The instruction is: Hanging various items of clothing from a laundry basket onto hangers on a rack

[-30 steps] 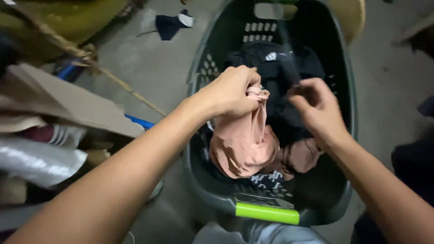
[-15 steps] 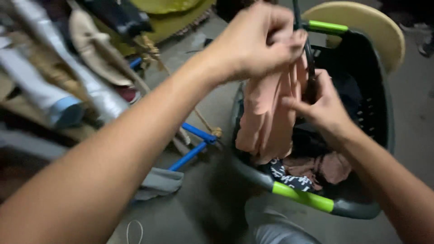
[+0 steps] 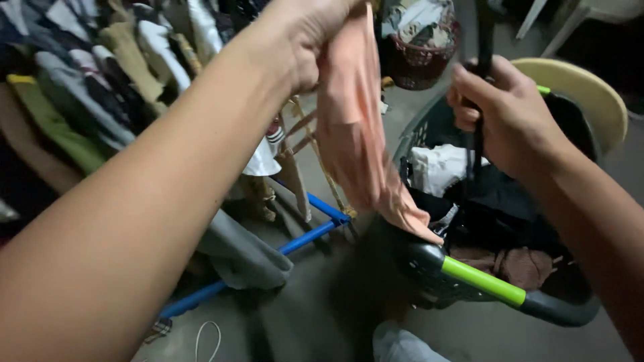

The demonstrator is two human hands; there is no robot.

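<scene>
A single head-worn camera looks steeply down and forward from the person's own eye level, with both forearms entering from the bottom edge. It sits close: the left hand (image 3: 305, 37) and right hand (image 3: 510, 114) fill the upper frame. Beyond them it takes in the dark plastic laundry basket with a green handle (image 3: 483, 281) and the grey concrete floor (image 3: 322, 302).

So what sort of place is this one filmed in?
Probably a home laundry or drying area: a dark laundry basket full of clothes on a bare concrete floor, and a rack of hanging garments on the left. The left hand lifts a peach garment.
</scene>
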